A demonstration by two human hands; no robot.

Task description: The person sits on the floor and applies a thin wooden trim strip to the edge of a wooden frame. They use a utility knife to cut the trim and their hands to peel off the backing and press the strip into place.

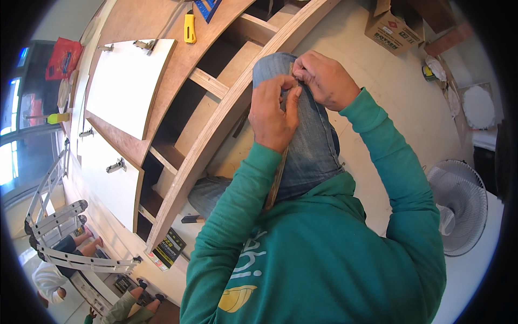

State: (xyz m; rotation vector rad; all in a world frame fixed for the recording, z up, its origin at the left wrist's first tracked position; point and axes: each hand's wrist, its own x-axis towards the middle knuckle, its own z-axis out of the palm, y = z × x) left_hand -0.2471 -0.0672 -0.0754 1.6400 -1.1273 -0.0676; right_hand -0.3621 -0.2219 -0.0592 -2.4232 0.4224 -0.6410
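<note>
Over my raised, denim-covered knee (310, 146), my left hand (273, 112) and my right hand (325, 79) meet with their fingertips close together. Both are closed in a pinch on a thin, narrow brown strip (276, 183). One end of the strip shows just above the fingertips. The rest passes behind my left hand and comes out along my left forearm, down toward my lap. What it is made of I cannot tell.
A curved plywood frame (216, 116) with open compartments stands at left. On its board lie white door panels (129, 81) with hinges, a yellow utility knife (189, 28) and a blue square (206, 8). At right are a cardboard box (393, 29) and a fan (458, 208); at lower left, a ladder (56, 221) and people.
</note>
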